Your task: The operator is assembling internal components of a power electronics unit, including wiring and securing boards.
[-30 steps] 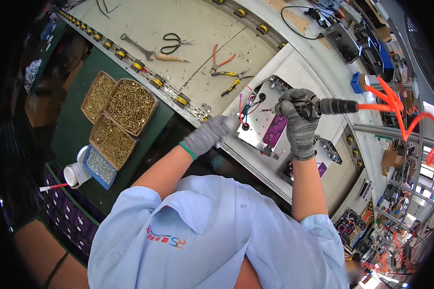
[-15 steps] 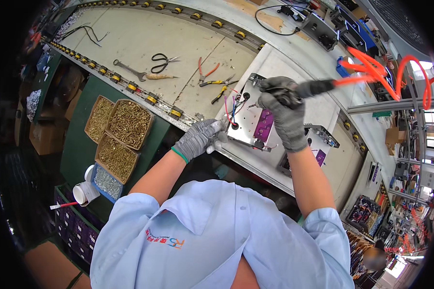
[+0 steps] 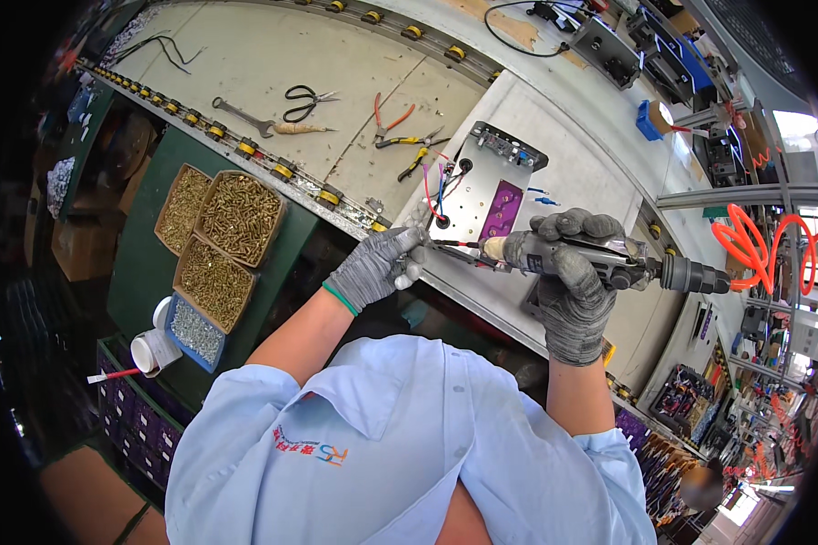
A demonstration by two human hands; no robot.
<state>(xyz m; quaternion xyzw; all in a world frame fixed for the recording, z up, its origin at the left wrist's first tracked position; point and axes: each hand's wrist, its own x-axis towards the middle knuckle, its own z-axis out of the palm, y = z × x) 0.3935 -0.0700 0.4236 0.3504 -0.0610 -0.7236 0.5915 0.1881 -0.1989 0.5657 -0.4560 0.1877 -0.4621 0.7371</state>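
Observation:
My gloved right hand (image 3: 577,295) is wrapped round a pneumatic screwdriver (image 3: 538,254), held nearly level over the near part of a metal chassis (image 3: 463,207). Its thin bit (image 3: 453,243) points left, the tip reaching my left hand's fingertips. My left hand (image 3: 377,263), also in a grey glove, is closed in a pinch at the chassis's near left corner. Whatever lies between those fingers is too small to name. On the chassis are a purple circuit board (image 3: 502,211), coloured wires (image 3: 439,202) and a black connector strip (image 3: 509,147) along the far side.
Cardboard trays of brass-coloured screws (image 3: 242,218) and a blue tray of silver screws (image 3: 197,334) stand at left, beside a white jar (image 3: 154,351). Scissors (image 3: 309,103), a wrench (image 3: 244,116) and pliers (image 3: 418,150) lie beyond the roller rail (image 3: 245,145). An orange coiled hose (image 3: 759,245) hangs at right.
The screwdriver has come from the far end of the chassis toward me and swung round, its bit now at my left fingertips. My left hand stays at the chassis corner.

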